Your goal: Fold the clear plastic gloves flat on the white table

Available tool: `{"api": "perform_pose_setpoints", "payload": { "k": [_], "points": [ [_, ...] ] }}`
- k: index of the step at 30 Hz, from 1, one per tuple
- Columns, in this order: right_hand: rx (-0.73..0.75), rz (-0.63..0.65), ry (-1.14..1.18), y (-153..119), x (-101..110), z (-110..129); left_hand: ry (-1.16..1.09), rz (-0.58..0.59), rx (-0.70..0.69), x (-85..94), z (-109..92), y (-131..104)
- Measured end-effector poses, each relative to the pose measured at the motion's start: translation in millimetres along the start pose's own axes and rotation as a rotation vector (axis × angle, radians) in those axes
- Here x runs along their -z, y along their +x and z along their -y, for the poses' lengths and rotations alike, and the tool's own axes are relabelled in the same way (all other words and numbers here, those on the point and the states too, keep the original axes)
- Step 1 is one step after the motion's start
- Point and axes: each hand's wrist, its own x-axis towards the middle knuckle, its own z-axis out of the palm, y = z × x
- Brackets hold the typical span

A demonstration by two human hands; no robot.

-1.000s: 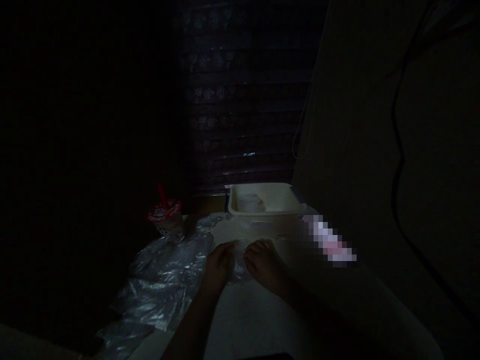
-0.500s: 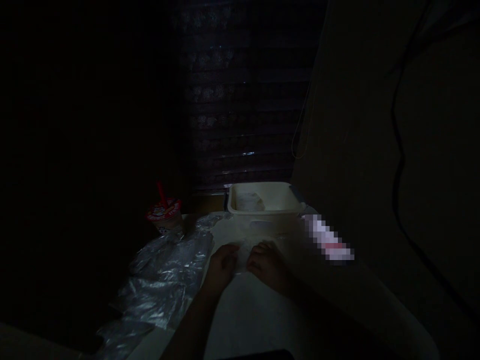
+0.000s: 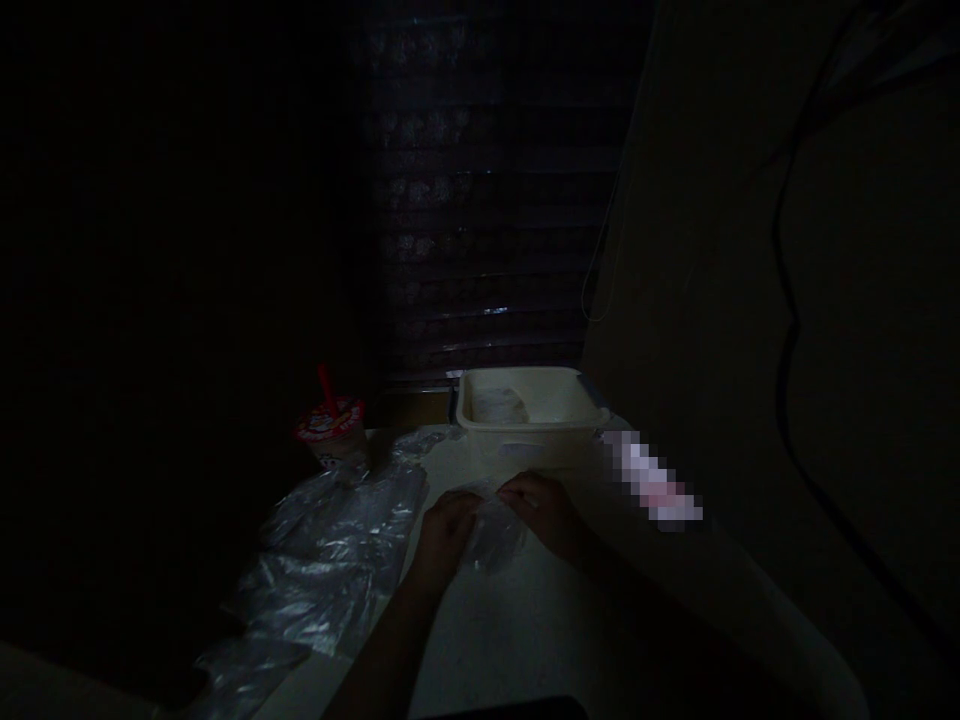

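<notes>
Both hands are at a small clear plastic bag (image 3: 495, 538) above the white table (image 3: 517, 630). My left hand (image 3: 448, 525) is closed with its fingertips on the bag's upper left edge. My right hand (image 3: 544, 507) pinches the upper right edge, its fingers pressed together. The bag hangs or lies toward me below the fingertips; the dim light hides what, if anything, is inside. Just beyond the hands stands a cream plastic bin (image 3: 536, 440) with a pale, clear-looking item (image 3: 499, 404) in it.
A pile of clear plastic bags (image 3: 322, 560) covers the table's left side. Behind it stands a cup with a red lid (image 3: 330, 420) and red straw. A blurred-out pinkish item (image 3: 652, 482) lies at the right. Dark blinds (image 3: 487, 220) hang behind; a cable (image 3: 784, 370) runs down the right.
My right hand has risen slightly and its fingers now pinch the bag's top edge. More of the bag shows below the hands, nearer to me. The left hand has barely moved.
</notes>
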Motion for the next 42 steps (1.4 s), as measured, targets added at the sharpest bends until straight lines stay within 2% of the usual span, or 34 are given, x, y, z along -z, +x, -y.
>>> {"api": "perform_pose_setpoints", "payload": {
  "k": [4,9,14,20,28,35,39,42],
  "points": [
    [-0.126,-0.087,0.056,5.8,6.9,-0.9,-0.109,-0.068,0.108,-1.6,0.7,-0.1],
    [-0.175,-0.199,0.095,11.7,25.0,-4.5,-0.34,-0.136,0.259,-4.3,2.8,-0.4],
    [-0.301,-0.218,0.158,11.8,33.7,-8.8,-0.623,-0.16,0.347,-1.2,-0.9,0.8],
    [-0.434,-0.175,0.333,7.3,26.3,-15.9,-0.83,-0.142,0.384,4.1,-11.7,3.7],
    [-0.333,-0.211,0.342,4.0,22.4,-16.7,-0.824,-0.031,0.445,-3.4,-11.7,2.0],
    [-0.475,-0.315,0.312,2.4,31.5,-24.7,-0.82,-0.087,0.442,-0.2,-9.1,0.2],
    [-0.464,-0.307,0.285,-3.4,25.2,-28.7,-0.828,-0.1,0.433,-4.2,-3.7,-0.4],
    [-0.431,-0.234,0.279,-6.9,14.8,-26.5,-0.798,-0.073,0.424,-8.4,-1.7,-1.9]
  ]
}}
